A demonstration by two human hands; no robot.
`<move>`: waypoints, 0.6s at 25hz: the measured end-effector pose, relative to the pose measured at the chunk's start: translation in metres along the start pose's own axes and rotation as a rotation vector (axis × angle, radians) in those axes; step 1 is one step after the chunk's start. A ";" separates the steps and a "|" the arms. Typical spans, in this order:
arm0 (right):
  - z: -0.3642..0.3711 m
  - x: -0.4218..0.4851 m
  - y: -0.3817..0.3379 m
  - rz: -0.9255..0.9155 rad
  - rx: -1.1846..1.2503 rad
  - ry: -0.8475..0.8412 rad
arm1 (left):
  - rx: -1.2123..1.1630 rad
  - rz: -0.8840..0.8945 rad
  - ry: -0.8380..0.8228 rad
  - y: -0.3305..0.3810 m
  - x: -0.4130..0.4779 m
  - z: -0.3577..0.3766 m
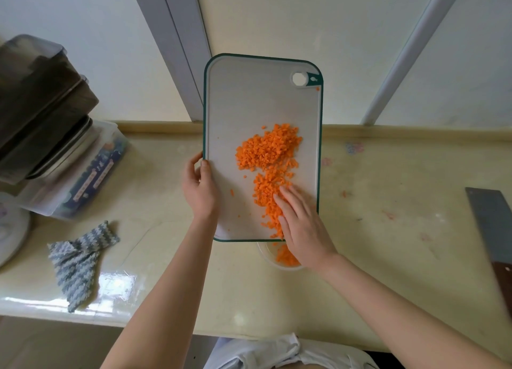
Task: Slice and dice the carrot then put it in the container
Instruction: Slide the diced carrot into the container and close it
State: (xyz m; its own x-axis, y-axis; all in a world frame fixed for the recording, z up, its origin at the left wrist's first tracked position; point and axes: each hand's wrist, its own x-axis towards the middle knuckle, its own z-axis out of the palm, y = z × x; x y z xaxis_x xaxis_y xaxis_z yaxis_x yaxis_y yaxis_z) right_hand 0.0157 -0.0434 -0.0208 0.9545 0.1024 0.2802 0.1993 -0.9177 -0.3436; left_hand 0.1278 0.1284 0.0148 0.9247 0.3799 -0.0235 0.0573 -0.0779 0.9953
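Cutting board [249,105] held over container [263,253], diced carrot [267,149] on it.
Left hand [198,188] grips board's left edge; right hand [302,227], fingers straight, presses carrot at board's near edge.

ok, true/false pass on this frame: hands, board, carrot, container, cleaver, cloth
1. The left hand grips the left edge of the cutting board. True.
2. The right hand holds the cleaver. False: the cleaver lies on the counter at the right, and the right hand rests with straight fingers on the diced carrot.
3. The clear container below the board's near edge has some carrot in it. True.
4. The carrot on the board is whole. False: it is diced into small bits.
5. The striped cloth lies on the board. False: it lies on the counter, left of the board.
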 end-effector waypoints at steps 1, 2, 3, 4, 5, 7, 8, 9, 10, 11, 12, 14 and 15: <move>-0.003 0.012 -0.003 -0.008 -0.004 0.012 | 0.001 0.003 0.003 0.000 0.000 -0.001; -0.006 0.023 -0.005 -0.016 -0.024 0.015 | 0.003 0.005 0.005 0.000 0.000 -0.001; -0.006 0.030 -0.007 -0.025 -0.051 0.014 | 0.003 0.005 0.005 0.000 0.000 -0.001; -0.005 0.032 -0.007 -0.034 -0.077 0.008 | 0.002 0.001 0.007 0.001 -0.001 0.000; -0.002 0.028 -0.006 -0.043 -0.096 -0.008 | 0.001 -0.005 0.012 0.001 -0.001 0.000; 0.005 0.005 -0.003 -0.059 -0.108 -0.054 | 0.000 -0.008 0.015 0.002 -0.001 0.001; 0.007 -0.008 -0.001 -0.073 -0.101 -0.070 | 0.003 -0.008 0.013 0.003 -0.001 0.001; 0.007 -0.018 0.001 -0.086 -0.089 -0.079 | 0.004 -0.008 0.010 0.002 0.000 0.001; 0.006 -0.022 0.003 -0.093 -0.073 -0.079 | 0.003 -0.010 0.007 0.002 0.000 0.001; 0.003 -0.021 0.004 -0.088 -0.050 -0.067 | 0.000 -0.011 0.004 0.002 0.000 0.001; -0.001 -0.016 0.006 -0.065 -0.026 -0.050 | -0.002 -0.009 0.002 0.002 -0.001 0.001; -0.007 -0.005 0.012 0.019 0.006 -0.024 | 0.000 -0.008 0.003 0.002 -0.001 0.000; -0.008 -0.005 0.015 0.069 0.023 -0.032 | 0.003 -0.008 0.006 0.002 -0.001 0.000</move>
State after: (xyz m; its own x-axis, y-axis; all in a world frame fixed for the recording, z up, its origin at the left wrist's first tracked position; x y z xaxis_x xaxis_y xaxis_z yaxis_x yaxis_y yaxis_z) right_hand 0.0121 -0.0607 -0.0200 0.9726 0.0519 0.2265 0.1378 -0.9138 -0.3821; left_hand 0.1267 0.1282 0.0166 0.9219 0.3862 -0.0313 0.0662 -0.0775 0.9948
